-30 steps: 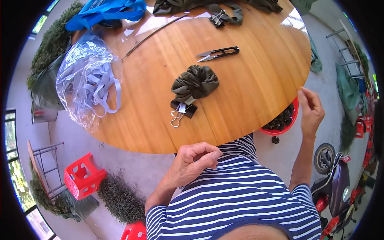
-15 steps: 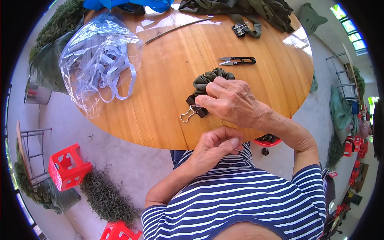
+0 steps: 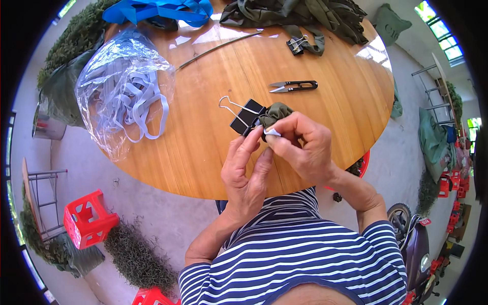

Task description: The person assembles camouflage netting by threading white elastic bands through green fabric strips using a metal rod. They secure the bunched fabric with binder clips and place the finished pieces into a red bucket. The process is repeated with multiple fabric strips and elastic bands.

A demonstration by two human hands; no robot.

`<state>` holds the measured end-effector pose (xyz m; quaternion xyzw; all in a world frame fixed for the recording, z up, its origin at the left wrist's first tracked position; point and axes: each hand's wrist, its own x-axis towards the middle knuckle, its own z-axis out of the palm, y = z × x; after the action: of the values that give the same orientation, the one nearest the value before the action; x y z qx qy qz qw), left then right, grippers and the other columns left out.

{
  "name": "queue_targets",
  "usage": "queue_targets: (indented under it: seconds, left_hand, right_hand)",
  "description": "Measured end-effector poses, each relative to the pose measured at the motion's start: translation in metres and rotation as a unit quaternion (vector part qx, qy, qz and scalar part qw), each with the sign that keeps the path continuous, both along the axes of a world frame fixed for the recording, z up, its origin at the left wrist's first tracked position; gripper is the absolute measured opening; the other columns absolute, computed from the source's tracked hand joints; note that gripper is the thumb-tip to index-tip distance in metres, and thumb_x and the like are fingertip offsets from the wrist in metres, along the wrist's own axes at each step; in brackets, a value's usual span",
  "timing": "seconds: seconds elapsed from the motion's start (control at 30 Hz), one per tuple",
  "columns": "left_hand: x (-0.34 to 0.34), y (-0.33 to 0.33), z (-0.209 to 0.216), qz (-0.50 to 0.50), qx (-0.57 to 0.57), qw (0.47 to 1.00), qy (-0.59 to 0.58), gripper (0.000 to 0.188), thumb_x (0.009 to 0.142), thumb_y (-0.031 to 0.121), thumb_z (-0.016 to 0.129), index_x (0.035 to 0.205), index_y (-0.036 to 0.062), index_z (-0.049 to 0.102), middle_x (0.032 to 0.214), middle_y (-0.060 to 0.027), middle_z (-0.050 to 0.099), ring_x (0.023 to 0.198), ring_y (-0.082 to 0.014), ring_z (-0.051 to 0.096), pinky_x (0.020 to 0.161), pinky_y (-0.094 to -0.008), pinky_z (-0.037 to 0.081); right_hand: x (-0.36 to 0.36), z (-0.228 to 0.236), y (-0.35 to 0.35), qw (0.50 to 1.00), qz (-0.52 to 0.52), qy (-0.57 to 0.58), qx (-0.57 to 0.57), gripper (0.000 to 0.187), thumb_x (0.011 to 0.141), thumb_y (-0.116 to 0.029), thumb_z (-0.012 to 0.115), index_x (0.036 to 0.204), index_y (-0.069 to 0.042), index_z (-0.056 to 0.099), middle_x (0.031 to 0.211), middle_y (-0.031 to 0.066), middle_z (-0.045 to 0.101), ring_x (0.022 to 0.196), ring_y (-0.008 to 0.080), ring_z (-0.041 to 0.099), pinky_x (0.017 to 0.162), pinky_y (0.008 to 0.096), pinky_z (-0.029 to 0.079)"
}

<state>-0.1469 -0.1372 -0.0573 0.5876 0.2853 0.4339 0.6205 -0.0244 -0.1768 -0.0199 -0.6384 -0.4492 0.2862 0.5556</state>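
Observation:
A ruffled dark-green fabric band [image 3: 278,113], like a scrunchie, lies in front of me near the table's front edge. A black binder clip [image 3: 246,118] is clamped at its left end, with wire handles pointing up and left. My right hand [image 3: 305,147] pinches a short white elastic end [image 3: 271,131] between thumb and index finger. My left hand [image 3: 245,170] has its fingertips at the band's lower end, just beside the clip; the thumb comes up from below, and the exact contact is partly hidden. Thread snips [image 3: 293,86] lie beyond the hands.
A clear plastic bag [image 3: 109,76] of pale elastic [image 3: 145,101] sits on the left of the round wooden table [image 3: 203,168]. Behind are blue strips [image 3: 162,11], a thin rod [image 3: 218,49], dark-green cloth [image 3: 300,18] and another binder clip [image 3: 297,46]. Red stools [image 3: 90,218] stand on the floor.
My left hand has come up from near my lap to the fabric band. The band and its clip have turned, the clip's handles now pointing up-left. My right hand now pinches the white elastic.

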Motion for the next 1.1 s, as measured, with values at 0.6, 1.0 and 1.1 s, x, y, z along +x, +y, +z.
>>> queue_targets:
  seconds: [0.6,1.0,1.1]
  left_hand:
    - [-0.024,0.038,0.003,-0.113,0.282,0.953,0.013,0.023,0.076,0.006,0.063,0.097,-0.0009,0.061,0.091,-0.0112,0.055,0.081,-0.0196,0.053,0.070,-0.0265,0.043]
    - [-0.025,0.045,0.023,-0.153,-0.038,0.980,-0.119,0.014,0.089,0.015,0.050,0.085,0.0027,0.054,0.095,-0.0058,0.050,0.082,-0.0098,0.047,0.072,-0.0208,0.036]
    - [-0.018,0.038,0.022,-0.186,-0.012,0.979,-0.085,0.014,0.088,0.015,0.051,0.085,0.0025,0.055,0.093,-0.0043,0.048,0.078,-0.0083,0.044,0.068,-0.0199,0.036]
  right_hand:
    - [-0.019,-0.004,-0.027,0.998,0.053,0.025,0.032,0.009,0.079,-0.004,0.061,0.087,0.000,0.061,0.063,-0.0034,0.053,0.050,0.0002,0.042,0.043,0.0171,0.032]
    - [0.020,0.016,-0.018,0.992,0.071,0.096,-0.032,0.061,0.079,-0.026,0.064,0.126,-0.001,0.035,0.088,0.0063,0.055,0.065,0.0043,0.049,0.056,0.0186,0.040]
    - [0.010,-0.004,0.005,0.982,0.088,0.162,-0.050,0.068,0.075,-0.040,0.062,0.125,-0.002,0.037,0.084,0.0025,0.053,0.069,0.0056,0.048,0.061,0.0195,0.039]
